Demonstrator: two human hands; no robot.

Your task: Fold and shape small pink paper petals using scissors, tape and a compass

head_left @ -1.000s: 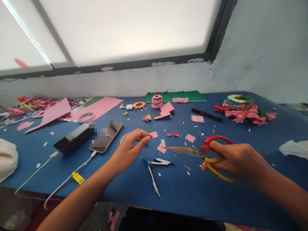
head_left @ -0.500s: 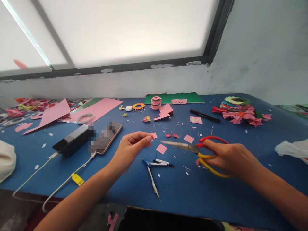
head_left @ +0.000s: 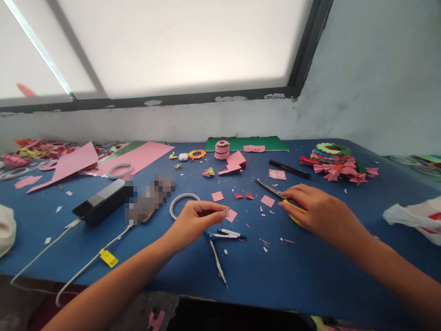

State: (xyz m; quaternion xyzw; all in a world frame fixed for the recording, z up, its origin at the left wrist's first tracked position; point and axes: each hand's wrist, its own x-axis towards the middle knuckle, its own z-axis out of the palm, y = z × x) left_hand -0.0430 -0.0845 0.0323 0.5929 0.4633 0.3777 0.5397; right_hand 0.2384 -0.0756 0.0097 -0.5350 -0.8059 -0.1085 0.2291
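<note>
My left hand (head_left: 193,223) is pinched on a small whitish piece (head_left: 227,213), perhaps tape, held over a pink paper square (head_left: 232,216). Behind that hand lies a pale tape roll (head_left: 172,207), partly covered by it. My right hand (head_left: 320,209) grips the red-and-yellow handles of the scissors (head_left: 270,187), whose blades point left, low over the table or on it. Between my hands are another pink square (head_left: 268,201) and small folded red pieces (head_left: 239,196). A blue-and-white compass (head_left: 217,262) rests below my left fingertips.
On the blue table (head_left: 275,285) are a power bank (head_left: 101,202), a blurred phone (head_left: 149,202) with cables, and a black pen (head_left: 289,168). Farther back stand a ringed pink paper stack (head_left: 222,150) and a pile of paper flowers (head_left: 339,165). A plastic bag (head_left: 409,218) lies at right.
My right hand has lowered the scissors toward the table, away from my left hand. My left hand has shifted right and down with the whitish piece, uncovering part of the tape roll.
</note>
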